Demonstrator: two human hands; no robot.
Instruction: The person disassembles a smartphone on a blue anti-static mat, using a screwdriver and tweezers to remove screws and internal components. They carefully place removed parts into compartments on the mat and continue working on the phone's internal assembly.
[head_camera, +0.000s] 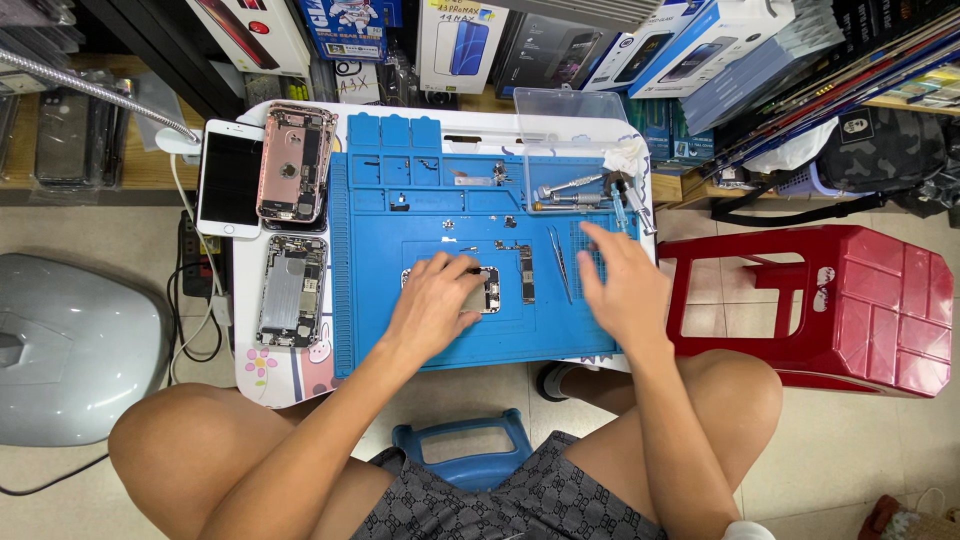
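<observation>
Far shelf, left to right: white flat carton (240, 30), blue printed carton (345, 25), white phone-picture box (462, 40), dark box (555, 50), blue-and-white boxes (690, 40) stacked aslant.

Grey rounded plastic casing (75, 345) stood on the floor at far left. On the small white table (250, 375): white-framed phone, screen dark (230, 178); rose-gold opened phone shell (297, 163); silver opened phone shell (291, 290) nearer.

Blue silicone work mat (375, 300) covered the table's middle, its near left portion bare. Left hand (435, 300) lay flat, fingers curled over a small opened phone body (488, 290) at mat centre. A narrow circuit board (526, 272) lay just right of it, steel tweezers (560, 262) beside that.

Right hand (620, 285) hovered at the mat's right edge, fingers spread, holding nothing. Screwdrivers (570, 190) lay far right. Red plastic stool (830, 305) crowded the table's right side.
</observation>
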